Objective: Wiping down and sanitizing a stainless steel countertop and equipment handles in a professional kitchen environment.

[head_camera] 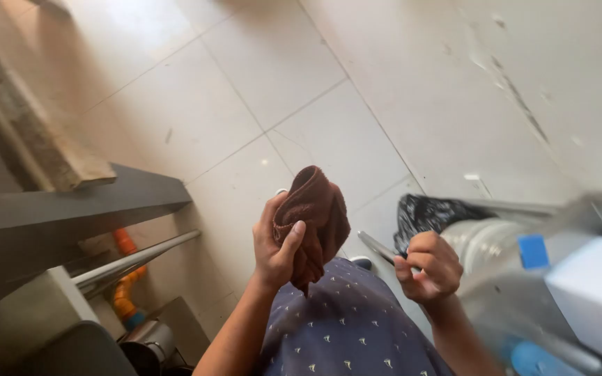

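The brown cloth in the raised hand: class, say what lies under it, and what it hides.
The left hand grips the brown cloth, thumb over its front. Under its hanging end lies blue patterned clothing, with tiled floor beyond. The fingers behind the cloth are covered.

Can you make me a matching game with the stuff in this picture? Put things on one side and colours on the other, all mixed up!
Things:
1. cloth in the left hand
2. bent pipe under the counter
3. crumpled bag by the right hand
4. floor tiles

Colours:
A. black
B. pale cream
C. brown
D. orange

Pairs: 1-C, 2-D, 3-A, 4-B
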